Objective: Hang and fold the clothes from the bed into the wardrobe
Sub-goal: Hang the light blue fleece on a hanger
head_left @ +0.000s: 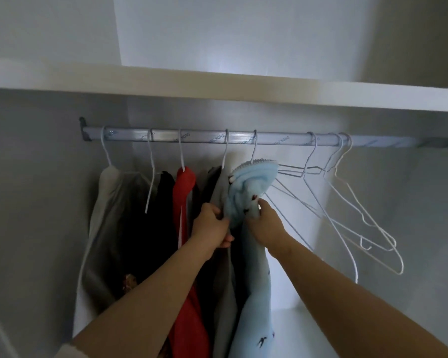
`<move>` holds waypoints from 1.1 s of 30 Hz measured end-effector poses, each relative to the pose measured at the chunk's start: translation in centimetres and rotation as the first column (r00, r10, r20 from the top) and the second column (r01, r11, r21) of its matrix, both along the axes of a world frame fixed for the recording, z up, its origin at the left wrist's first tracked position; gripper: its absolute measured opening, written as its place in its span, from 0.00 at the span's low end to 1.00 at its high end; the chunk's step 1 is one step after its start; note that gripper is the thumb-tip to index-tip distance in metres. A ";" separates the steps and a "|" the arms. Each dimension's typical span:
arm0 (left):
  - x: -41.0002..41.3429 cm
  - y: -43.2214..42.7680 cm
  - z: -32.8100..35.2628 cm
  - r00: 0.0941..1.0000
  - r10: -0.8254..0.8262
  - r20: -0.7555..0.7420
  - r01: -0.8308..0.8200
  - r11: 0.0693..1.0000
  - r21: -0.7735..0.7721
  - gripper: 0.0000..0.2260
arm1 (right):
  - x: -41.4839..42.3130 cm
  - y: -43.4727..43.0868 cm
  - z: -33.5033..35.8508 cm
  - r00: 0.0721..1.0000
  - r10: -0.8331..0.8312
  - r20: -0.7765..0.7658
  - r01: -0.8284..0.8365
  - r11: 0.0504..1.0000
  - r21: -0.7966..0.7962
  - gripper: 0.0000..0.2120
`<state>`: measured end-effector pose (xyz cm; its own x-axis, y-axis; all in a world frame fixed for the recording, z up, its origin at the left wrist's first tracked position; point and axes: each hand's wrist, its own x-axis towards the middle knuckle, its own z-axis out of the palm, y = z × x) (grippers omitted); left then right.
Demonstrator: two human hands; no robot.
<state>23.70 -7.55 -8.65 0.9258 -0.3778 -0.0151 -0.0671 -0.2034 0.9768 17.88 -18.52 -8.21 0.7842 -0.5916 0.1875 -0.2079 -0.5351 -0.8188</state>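
A light blue garment (246, 192) with small dark bird prints hangs on a white wire hanger from the wardrobe rail (202, 138). My left hand (212, 226) grips its left edge just below the collar. My right hand (264, 223) pinches the fabric on the right side at the same height. To the left hang a grey garment (224, 254), a red one (184, 197), a black one (163, 202) and a pale grey one (109, 208), each on its own hanger.
Several bare white wire hangers (347, 202) hang on the right part of the rail, tilted outward. A white shelf (217, 83) runs just above the rail. The wardrobe's left wall (36, 177) stands close to the hanging clothes.
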 end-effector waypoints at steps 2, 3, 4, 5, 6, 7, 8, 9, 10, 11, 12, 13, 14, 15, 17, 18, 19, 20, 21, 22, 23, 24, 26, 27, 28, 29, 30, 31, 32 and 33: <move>-0.6 0.2 -0.2 1.000 0.003 -0.016 -0.004 1.000 -0.012 0.06 | -1.2 0.2 -1.1 1.000 -0.006 -0.004 0.006 1.000 -0.018 0.15; -1.0 0.3 -0.3 1.000 0.009 -0.005 -0.009 1.000 -0.009 0.07 | -1.8 0.3 -1.6 1.000 -0.012 -0.005 0.012 1.000 -0.016 0.16; -1.3 0.3 -0.4 0.999 0.021 0.027 -0.021 1.000 0.001 0.08 | -2.4 0.4 -2.2 1.000 -0.023 0.000 0.023 1.000 0.000 0.16; -1.8 0.2 -0.5 0.996 0.037 0.082 -0.038 0.999 0.020 0.08 | -3.1 0.6 -2.7 0.999 -0.039 0.013 0.039 0.999 0.034 0.16; -2.2 0.0 -0.5 0.987 0.047 0.155 -0.056 0.997 0.050 0.09 | -3.9 0.8 -3.2 0.998 -0.061 0.029 0.058 0.994 0.088 0.16; -2.8 -0.2 -0.5 0.973 0.042 0.228 -0.063 0.994 0.084 0.09 | -4.7 1.0 -3.6 0.995 -0.084 0.047 0.076 0.986 0.149 0.15; -3.6 -0.6 -0.4 0.959 0.023 0.283 -0.055 0.993 0.106 0.09 | -5.6 1.1 -4.0 0.992 -0.110 0.067 0.093 0.973 0.212 0.14; -4.4 -1.0 -0.5 0.951 -0.008 0.310 -0.030 0.993 0.116 0.08 | -6.5 1.1 -4.4 0.986 -0.140 0.086 0.111 0.954 0.278 0.12; -5.5 -1.4 -0.6 0.951 -0.045 0.307 0.010 0.993 0.114 0.07 | -7.7 1.1 -4.7 0.980 -0.173 0.096 0.131 0.932 0.339 0.08; -6.8 -1.9 -0.7 0.957 -0.086 0.279 0.061 0.993 0.098 0.06 | -9.0 0.9 -5.1 0.973 -0.206 0.103 0.152 0.911 0.384 0.05; -8.1 -2.5 -0.8 0.965 -0.127 0.232 0.113 0.991 0.071 0.05 | -10.5 0.8 -5.3 0.965 -0.239 0.108 0.175 0.893 0.414 0.04; -9.5 -3.1 -1.0 0.969 -0.165 0.182 0.159 0.986 0.047 0.04 | -12.1 0.6 -5.5 0.956 -0.273 0.112 0.198 0.876 0.439 0.05; -10.9 -3.6 -1.2 0.968 -0.205 0.144 0.201 0.979 0.039 0.04 | -13.8 0.4 -5.7 0.945 -0.307 0.115 0.222 0.859 0.462 0.05; -12.4 -4.3 -1.3 0.961 -0.248 0.121 0.244 0.969 0.043 0.05 | -15.6 0.2 -5.8 0.932 -0.343 0.119 0.247 0.839 0.485 0.06; -15.8 -5.6 -1.8 0.940 -0.331 0.085 0.327 0.943 0.057 0.06 | -19.6 -0.2 -6.3 0.898 -0.423 0.118 0.304 0.793 0.528 0.06; -17.7 -6.3 -2.2 0.925 -0.374 0.066 0.369 0.927 0.075 0.06 | -21.9 -0.3 -6.6 0.877 -0.467 0.109 0.339 0.764 0.549 0.06; -19.9 -6.9 -2.8 0.906 -0.422 0.044 0.417 0.904 0.090 0.05 | -24.4 -0.3 -7.0 0.851 -0.514 0.104 0.374 0.734 0.568 0.06; -22.3 -7.5 -3.4 0.878 -0.479 0.015 0.475 0.874 0.104 0.05 | -27.1 -0.5 -7.3 0.821 -0.561 0.104 0.407 0.703 0.583 0.07; -24.9 -8.1 -4.1 0.844 -0.536 -0.013 0.534 0.837 0.120 0.05 | -29.9 -0.5 -7.8 0.787 -0.609 0.095 0.443 0.667 0.599 0.07; -27.8 -8.5 -4.9 0.806 -0.590 -0.043 0.590 0.795 0.139 0.05 | -33.0 -0.3 -8.4 0.750 -0.657 0.075 0.484 0.622 0.615 0.06; -30.9 -8.7 -5.7 0.764 -0.640 -0.079 0.644 0.750 0.147 0.04 | -36.2 0.2 -9.1 0.705 -0.707 0.045 0.531 0.569 0.627 0.06; -34.0 -8.8 -6.6 0.721 -0.682 -0.121 0.693 0.706 0.149 0.04 | -39.5 0.7 -9.8 0.657 -0.753 0.020 0.567 0.512 0.645 0.06; -40.2 -8.5 -8.4 0.621 -0.762 -0.184 0.784 0.600 0.160 0.03 | -46.2 2.2 -11.3 0.555 -0.832 -0.015 0.615 0.399 0.680 0.05; -44.4 -8.1 -9.2 0.556 -0.803 -0.212 0.830 0.528 0.180 0.03 | -50.5 3.6 -12.1 0.489 -0.872 -0.034 0.641 0.333 0.692 0.04; -46.7 -7.8 -10.0 0.522 -0.820 -0.235 0.852 0.488 0.191 0.04 | -53.1 4.6 -12.7 0.459 -0.887 -0.056 0.652 0.294 0.699 0.04; -49.1 -7.3 -10.7 0.482 -0.837 -0.260 0.875 0.442 0.199 0.04 | -55.6 5.7 -13.3 0.428 -0.900 -0.081 0.662 0.251 0.707 0.05; -52.6 -6.6 -11.3 0.422 -0.861 -0.282 0.903 0.373 0.212 0.04 | -59.1 7.3 -14.0 0.368 -0.924 -0.100 0.675 0.192 0.712 0.05; -55.9 -5.8 -11.8 0.367 -0.881 -0.299 0.924 0.310 0.222 0.04 | -62.4 8.9 -14.7 0.311 -0.944 -0.114 0.683 0.138 0.717 0.05; -59.0 -4.9 -12.4 0.314 -0.895 -0.317 0.942 0.251 0.225 0.04 | -65.4 10.5 -15.2 0.253 -0.959 -0.129 0.689 0.085 0.719 0.04; -62.1 -4.0 -13.0 0.258 -0.905 -0.338 0.958 0.194 0.213 0.04 | -68.4 12.3 -15.6 0.187 -0.972 -0.144 0.692 0.027 0.721 0.04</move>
